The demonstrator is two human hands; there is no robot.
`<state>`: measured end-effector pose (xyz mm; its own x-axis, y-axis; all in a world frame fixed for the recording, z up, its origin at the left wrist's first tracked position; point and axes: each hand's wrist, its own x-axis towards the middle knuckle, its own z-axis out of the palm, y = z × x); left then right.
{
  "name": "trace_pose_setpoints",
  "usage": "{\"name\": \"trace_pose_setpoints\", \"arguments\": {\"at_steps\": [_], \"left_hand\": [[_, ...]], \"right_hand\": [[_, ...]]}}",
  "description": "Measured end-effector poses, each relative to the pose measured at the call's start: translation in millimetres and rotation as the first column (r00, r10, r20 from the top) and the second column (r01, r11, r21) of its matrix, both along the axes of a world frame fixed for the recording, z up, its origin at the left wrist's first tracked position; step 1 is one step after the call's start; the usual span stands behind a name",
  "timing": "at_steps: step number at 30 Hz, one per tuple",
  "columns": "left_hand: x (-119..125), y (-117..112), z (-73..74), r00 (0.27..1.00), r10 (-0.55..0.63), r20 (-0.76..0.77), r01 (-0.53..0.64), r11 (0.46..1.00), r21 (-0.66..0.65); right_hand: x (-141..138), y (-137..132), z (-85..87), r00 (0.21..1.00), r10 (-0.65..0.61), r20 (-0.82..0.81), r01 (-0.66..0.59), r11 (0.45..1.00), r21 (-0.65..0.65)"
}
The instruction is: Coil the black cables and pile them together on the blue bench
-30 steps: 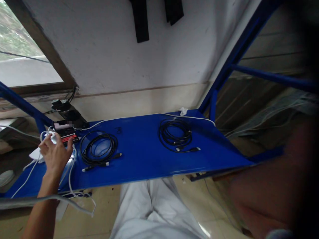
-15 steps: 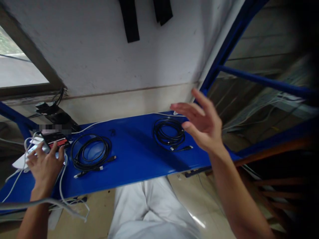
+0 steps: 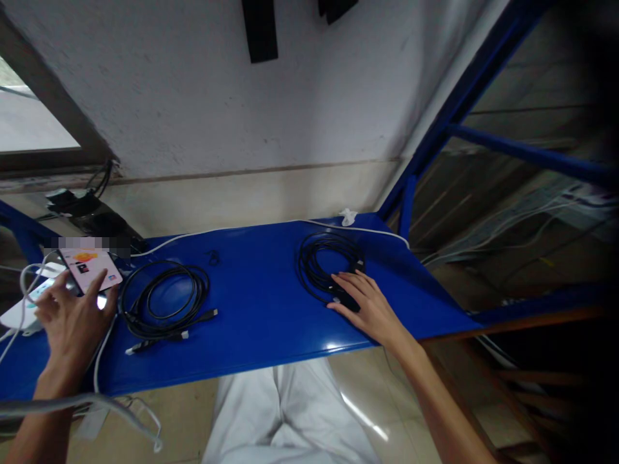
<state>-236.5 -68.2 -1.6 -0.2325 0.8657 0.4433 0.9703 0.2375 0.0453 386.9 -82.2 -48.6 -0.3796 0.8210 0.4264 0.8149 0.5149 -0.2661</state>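
My left hand (image 3: 72, 319) is at the left end of the blue table (image 3: 261, 309), its fingers round a phone (image 3: 89, 268) with a lit screen. Just to its right lies a coiled black cable (image 3: 164, 299) with loose plug ends. My right hand (image 3: 365, 306) rests flat on the table with fingers stretched out, its fingertips on the near edge of a second coiled black cable (image 3: 325, 267) at the right end.
White cables (image 3: 29, 283) tangle at the left end, and one white cable (image 3: 242, 227) runs along the table's back edge. Dark gear (image 3: 87, 209) sits under the window sill. A blue metal frame (image 3: 464, 122) rises on the right. My white trousers (image 3: 290, 412) are below.
My right hand came down from the air onto the right cable coil. My left hand lifted the phone, whose screen now faces up. The view shifted slightly.
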Motion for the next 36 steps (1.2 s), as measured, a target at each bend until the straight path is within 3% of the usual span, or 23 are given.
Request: {"name": "trace_pose_setpoints", "arguments": {"at_steps": [13, 26, 31, 36], "left_hand": [[-28.5, 0.6, -4.2, 0.972, -0.185, -0.147, 0.187, 0.982, -0.002], [-23.3, -6.3, -0.4, 0.976, -0.169, -0.136, 0.165, 0.986, -0.039], [-22.4, -13.2, 3.4, 0.977, -0.156, -0.143, 0.153, 0.988, -0.034], [-18.9, -18.5, 6.8, 0.987, -0.114, -0.117, 0.116, 0.993, 0.011]], "right_hand": [[-1.3, -0.2, -1.5, 0.999, -0.025, -0.032, 0.026, 0.999, 0.019], [-4.4, -1.5, 0.5, 0.999, -0.023, -0.031, 0.024, 0.999, 0.03], [-11.8, 7.5, 11.9, 1.0, -0.028, 0.01, 0.027, 0.999, 0.032], [-30.1, 31.3, 34.1, 0.977, 0.01, 0.215, 0.003, 0.998, -0.061]]}}
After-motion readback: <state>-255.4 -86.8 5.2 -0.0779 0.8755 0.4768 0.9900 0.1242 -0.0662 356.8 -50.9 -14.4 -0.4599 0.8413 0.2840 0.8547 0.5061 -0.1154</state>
